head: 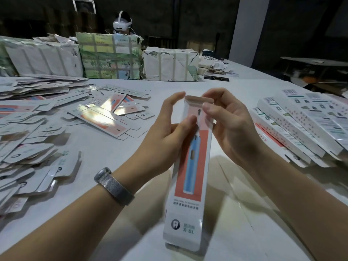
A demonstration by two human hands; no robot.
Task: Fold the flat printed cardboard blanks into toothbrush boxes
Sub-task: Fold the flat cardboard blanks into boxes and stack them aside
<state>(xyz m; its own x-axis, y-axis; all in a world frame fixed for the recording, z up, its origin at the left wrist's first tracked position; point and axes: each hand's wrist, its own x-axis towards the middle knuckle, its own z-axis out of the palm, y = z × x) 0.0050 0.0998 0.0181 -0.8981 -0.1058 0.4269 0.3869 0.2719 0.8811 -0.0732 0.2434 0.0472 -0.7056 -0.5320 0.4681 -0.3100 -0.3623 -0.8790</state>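
A: Entry. Centre of frame: one toothbrush box (pixel 190 161), already formed into a tube, is held upright over the white table (pixel 244 95). Printed face is toward the camera, far end up.

B: Hands?

A: The left hand (pixel 169 125) grips the box's upper left edge, thumb pressed on the printed face, fingers curved round behind. The right hand (pixel 227 121) is curled at the upper right, fingertips on the top end flap (pixel 199 99). Both are clamped on the box, neither on anything else.

B: Why that grip?

A: My reading: the left steadies the tube so it keeps its section while the right works the top flap down. Whether the flap is tucked yet, I cannot tell. The lower end looks blurred.

B: Supply?

A: The flat blanks (pixel 37 140) lie in a loose heap across the left of the frame, a few spilling toward centre. Probably kept on that side for easy reach.

B: Output?

A: The finished boxes (pixel 301 125) lie side by side at the right edge, well apart from the heap. Sensible: folded stock stays separate from unfolded.

B: Other notes?

A: Taped paper bundles (pixel 111 57) stand along the table's far side, upper left to upper centre. Behind them is a second person wearing a headset (pixel 122 23). A watch (pixel 114 185) is on the left wrist.
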